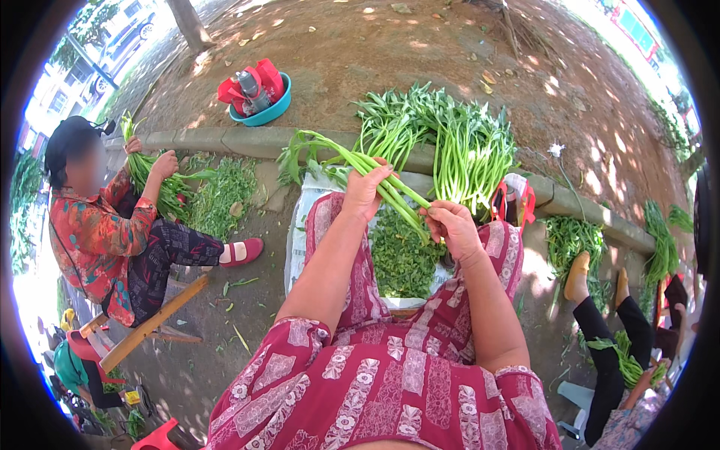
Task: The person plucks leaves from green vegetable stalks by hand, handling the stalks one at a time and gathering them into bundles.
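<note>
My left hand [367, 189] is wrapped round a small bunch of long green leafy stems, which look like water spinach [401, 204]. The leafy tops point up and left, while the cut ends slant down toward my right hand [454, 229]. With thumb and forefinger pressed together, my right hand pinches at the lower ends of these stems. Below both hands, between my knees, lies a heap of torn green leaves [405, 259] on a white sack [298, 255]. Just beyond, a large pile of whole stems [466, 154] rests across the stone kerb.
A blue basin [264, 115] with red bags and a grey bottle stands beyond the kerb [202, 140]. At left, a person [105, 217] on a wooden stool [154, 322] holds greens. More greens [574, 240] and another person's legs [604, 352] are at right.
</note>
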Available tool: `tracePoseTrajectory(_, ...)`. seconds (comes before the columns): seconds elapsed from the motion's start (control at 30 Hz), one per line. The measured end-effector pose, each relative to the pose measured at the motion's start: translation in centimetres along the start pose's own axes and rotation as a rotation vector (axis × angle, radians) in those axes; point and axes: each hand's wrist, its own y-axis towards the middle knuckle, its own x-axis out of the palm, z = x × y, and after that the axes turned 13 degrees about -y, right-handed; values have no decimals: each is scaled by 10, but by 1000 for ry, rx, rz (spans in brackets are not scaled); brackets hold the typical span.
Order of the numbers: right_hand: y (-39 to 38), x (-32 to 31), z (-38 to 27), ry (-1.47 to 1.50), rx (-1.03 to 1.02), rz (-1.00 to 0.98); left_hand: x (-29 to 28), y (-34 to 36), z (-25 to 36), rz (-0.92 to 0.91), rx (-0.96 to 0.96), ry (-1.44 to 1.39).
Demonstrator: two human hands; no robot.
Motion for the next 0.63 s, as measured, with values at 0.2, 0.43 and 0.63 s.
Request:
tracePoseTrajectory(0.2,6,1,7,-45,-25,68,3,-2,0,-3,17,52)
tracePoseTrajectory(0.43,11,-4,20,-635,-316,183,2,-1,2,53,55,59)
tracePoseTrajectory(0.63,0,-3,3,-686,114,129,-14,10,15,65,65,-26)
